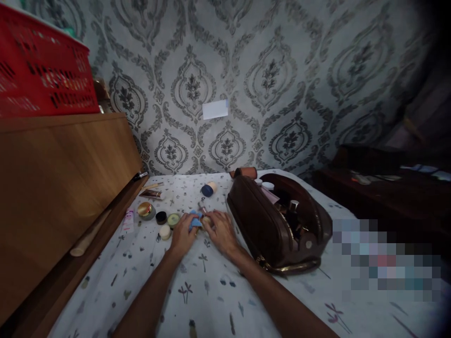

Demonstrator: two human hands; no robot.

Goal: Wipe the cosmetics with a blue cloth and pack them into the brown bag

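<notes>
My left hand [182,234] and my right hand [220,230] meet on the white patterned bed sheet [211,291]. The left fingers pinch a small blue cloth or pad [195,219]. The right fingers are curled around a small cream object [206,220] pressed against that blue piece; most of it is hidden. Just left of my hands lie several small round cosmetic jars: a gold-lidded one [145,210], a black one [161,217], a green one [173,219] and a cream one [164,232].
An open brown toiletry bag [268,230] full of bottles lies to the right. A blue-and-cream jar [208,189], a tube [152,194] and a pink sachet [128,220] lie farther off. A wooden headboard [59,188] carries a red crate [42,70] at left. A dark table [387,188] stands at right.
</notes>
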